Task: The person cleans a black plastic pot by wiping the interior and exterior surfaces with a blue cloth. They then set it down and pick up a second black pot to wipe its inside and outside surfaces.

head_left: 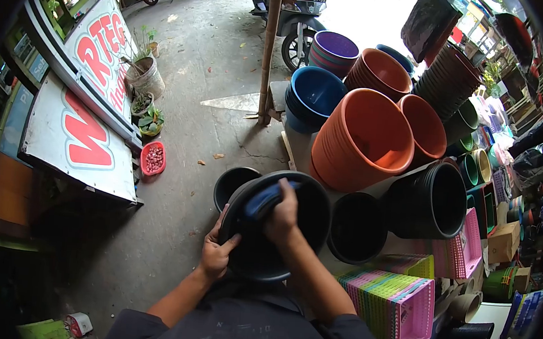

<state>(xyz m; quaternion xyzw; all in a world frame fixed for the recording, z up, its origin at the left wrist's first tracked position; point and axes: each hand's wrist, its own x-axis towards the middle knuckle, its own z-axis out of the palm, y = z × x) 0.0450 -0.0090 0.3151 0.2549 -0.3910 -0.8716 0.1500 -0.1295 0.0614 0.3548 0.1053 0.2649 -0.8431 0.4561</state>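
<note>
A large round black basin (311, 233) is tilted in front of my body, its opening facing up. My left hand (217, 254) grips the basin's left rim, with the thumb over the inside edge. Inside the basin, my right hand (282, 218) is closed on a blue cloth (261, 202), which is blurred and lies near the upper left inner wall. Just behind the basin's upper left edge is a smaller black bucket (233, 182). Another black bucket (359, 227) stands to the right of the basin.
Stacked orange buckets (363, 138), blue buckets (316, 91) and black buckets (429, 198) stand to the right, with pink baskets (414, 318) lower down. A wooden pole (269, 54) rises ahead. Left are a signboard (79, 135) and a red tray (153, 159). A person sits by a motorbike (298, 28).
</note>
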